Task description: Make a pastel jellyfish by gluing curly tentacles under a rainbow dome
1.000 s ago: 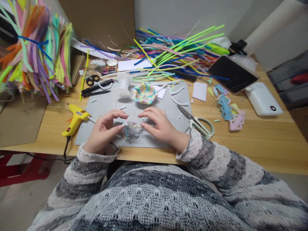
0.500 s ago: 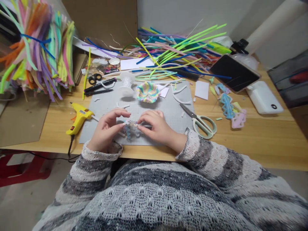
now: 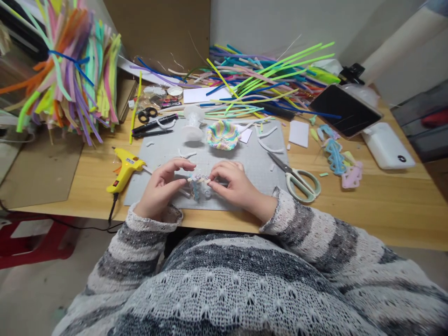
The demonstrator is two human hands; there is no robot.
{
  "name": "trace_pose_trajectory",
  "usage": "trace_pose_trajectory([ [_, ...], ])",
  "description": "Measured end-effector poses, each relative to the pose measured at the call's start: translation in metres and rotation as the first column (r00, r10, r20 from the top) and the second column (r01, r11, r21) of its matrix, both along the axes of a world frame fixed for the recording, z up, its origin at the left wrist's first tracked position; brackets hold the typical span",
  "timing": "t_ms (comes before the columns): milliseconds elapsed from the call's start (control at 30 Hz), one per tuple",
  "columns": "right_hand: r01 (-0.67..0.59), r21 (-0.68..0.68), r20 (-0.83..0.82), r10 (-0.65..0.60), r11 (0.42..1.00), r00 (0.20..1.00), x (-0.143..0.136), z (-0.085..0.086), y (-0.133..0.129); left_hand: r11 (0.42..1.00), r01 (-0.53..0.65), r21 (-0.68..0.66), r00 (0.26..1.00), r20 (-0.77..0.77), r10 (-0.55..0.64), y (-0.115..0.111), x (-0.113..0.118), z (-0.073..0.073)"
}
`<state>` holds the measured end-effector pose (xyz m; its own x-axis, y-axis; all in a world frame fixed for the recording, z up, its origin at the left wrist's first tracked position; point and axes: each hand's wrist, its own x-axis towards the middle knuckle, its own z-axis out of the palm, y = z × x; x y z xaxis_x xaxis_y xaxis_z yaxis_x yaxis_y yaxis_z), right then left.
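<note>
Between my hands, low over the grey cutting mat (image 3: 164, 156), is a small pastel piece of bent pipe cleaner (image 3: 195, 189) with curled loops along it. My left hand (image 3: 163, 186) has its thumb at the piece's left end; the index finger arches apart above, and the other fingers are mostly hidden. At the right end, my right hand (image 3: 231, 184) pinches the piece between thumb and fingertips. Just beyond them on the mat are a ruffled pastel pipe-cleaner bowl shape (image 3: 223, 135) and a spool of clear thread (image 3: 193, 123).
A yellow glue gun (image 3: 126, 168) lies left of the mat, its cord over the table edge. Scissors (image 3: 303, 184) lie open on the right, near blue and pink pipe-cleaner pieces (image 3: 335, 156) and a phone (image 3: 346, 109). Loose pipe cleaners (image 3: 259, 77) are heaped behind; a bundle (image 3: 72, 74) stands left.
The whole view has shifted, so things appear slightly farther right. My hands keep nearly the same pose around the pipe-cleaner piece.
</note>
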<state>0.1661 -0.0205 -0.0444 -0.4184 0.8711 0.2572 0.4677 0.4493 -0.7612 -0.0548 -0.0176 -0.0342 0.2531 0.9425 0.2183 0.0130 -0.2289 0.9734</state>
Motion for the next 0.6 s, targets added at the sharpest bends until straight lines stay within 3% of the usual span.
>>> trace_pose_trajectory([
  [300, 0.01, -0.03, 0.008, -0.009, 0.999, 1.0, 0.001, 0.0001, 0.0002, 0.993, -0.106, -0.044, 0.994, -0.014, 0.106, -0.005, -0.0022, 0.0048],
  [467, 0.01, -0.028, 0.009, -0.009, 1.0, 1.0, 0.002, -0.0011, 0.0004, 0.976, -0.178, -0.127, 0.976, 0.103, 0.191, -0.0084, -0.0024, 0.0064],
  [600, 0.009, -0.034, -0.001, -0.009, 0.999, 1.0, 0.0032, -0.0018, 0.0001, 0.961, -0.247, -0.121, 0.947, 0.181, 0.266, -0.005, -0.0008, 0.0041],
])
